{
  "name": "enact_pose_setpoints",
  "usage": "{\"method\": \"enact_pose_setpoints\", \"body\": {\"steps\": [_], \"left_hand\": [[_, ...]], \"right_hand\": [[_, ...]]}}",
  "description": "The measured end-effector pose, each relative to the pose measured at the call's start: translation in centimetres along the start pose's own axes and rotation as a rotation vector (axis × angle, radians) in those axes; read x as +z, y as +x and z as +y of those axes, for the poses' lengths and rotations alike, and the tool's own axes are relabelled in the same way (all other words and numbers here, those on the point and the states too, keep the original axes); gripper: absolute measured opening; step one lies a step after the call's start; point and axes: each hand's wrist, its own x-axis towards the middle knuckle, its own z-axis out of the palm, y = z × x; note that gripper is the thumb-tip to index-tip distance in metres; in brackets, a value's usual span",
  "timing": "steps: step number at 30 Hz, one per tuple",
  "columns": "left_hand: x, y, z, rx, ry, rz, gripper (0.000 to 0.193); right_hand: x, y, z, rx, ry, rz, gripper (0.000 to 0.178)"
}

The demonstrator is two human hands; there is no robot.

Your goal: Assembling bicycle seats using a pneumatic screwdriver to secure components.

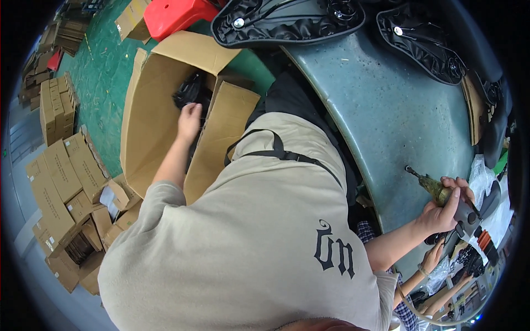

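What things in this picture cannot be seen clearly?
In the head view:
Whether the left hand grips the black bundle: too small, in shadow.
Carton: bottom under the bundle hidden by it.
Green tool: rear covered by the right hand.
Top-middle black shell: cut off by top edge.

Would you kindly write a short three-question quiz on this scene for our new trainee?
1. Which hand holds the greenish tool?
2. True or false: the left hand is reaching into an open cardboard box.
3. What colour is the worktable?
A) yellow
B) blue-grey
C) red

Key:
1. The right hand.
2. True.
3. B.
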Motion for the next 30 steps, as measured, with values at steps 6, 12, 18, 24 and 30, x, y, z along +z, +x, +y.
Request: {"method": "enact_pose_setpoints", "body": {"steps": [6, 12, 18, 24, 30], "left_hand": [[6.6, -6.0, 20.4, 0.735, 0.127, -0.111, 0.012], [7.5, -10.0, 27.4, 1.191, -0.076, -0.475, 0.014], [8.0, -11.3, 33.4, 1.281, -0.172, -0.634, 0.012], [8.1, -12.0, 33.1, 1.160, -0.091, -0.711, 0.011], [7.5, -12.2, 33.9, 1.197, -0.022, -0.664, 0.010]], "right_hand": [[-0.9, -1.9, -1.8, -0.044, -0.212, 0.133, 0.040], [-1.7, 4.2, -4.5, 0.220, -0.079, 0.442, 0.049], [-8.6, 12.0, -1.7, 0.332, -0.033, 0.547, 0.038], [-11.3, 20.4, 5.7, 0.326, 0.606, 0.637, 0.016], [-12.8, 19.0, 4.7, 0.133, 0.698, 0.608, 0.018]]}}
